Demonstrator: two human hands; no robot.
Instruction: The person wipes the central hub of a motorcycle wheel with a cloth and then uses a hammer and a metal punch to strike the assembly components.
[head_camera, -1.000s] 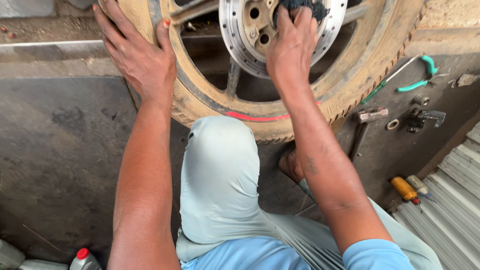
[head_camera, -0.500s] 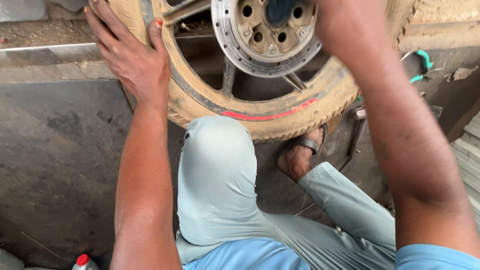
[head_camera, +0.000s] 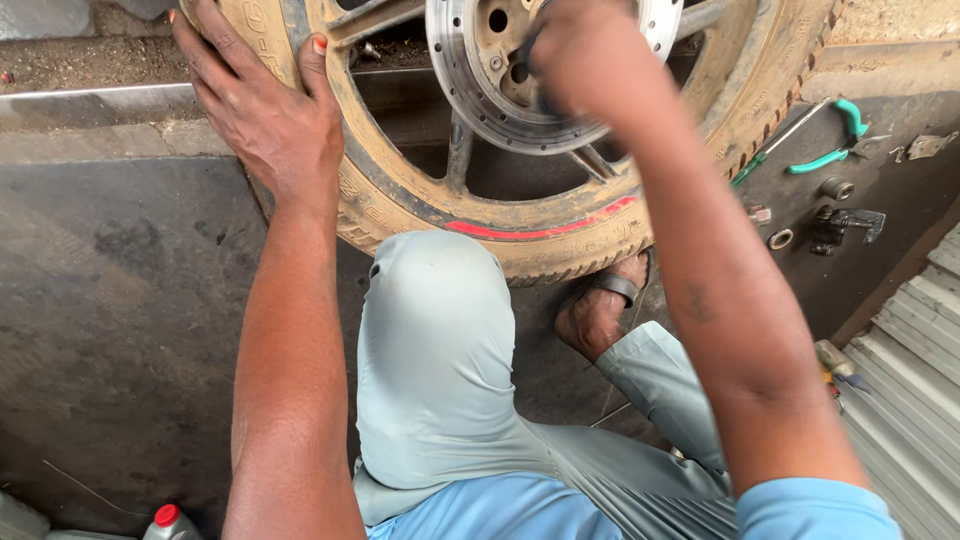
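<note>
The motorcycle wheel (head_camera: 480, 215) stands upright on the dark concrete floor (head_camera: 120, 330), leaning against the person's bent knee (head_camera: 430, 300), so the knee works as a prop from the front. The left hand (head_camera: 265, 110) lies flat and spread on the dusty tyre (head_camera: 360, 200), fingers open, pressing rather than gripping — this seems to keep the wheel from rolling or tipping. The right hand (head_camera: 590, 60) is up at the metal brake disc (head_camera: 480, 90) near the hub and appears closed around something dark; what it is I cannot tell. Green-handled pliers (head_camera: 825, 140), a small nut (head_camera: 835, 188) and a metal ring (head_camera: 780, 238) lie on the floor to the right, near the wheel — probably put there within easy reach.
</note>
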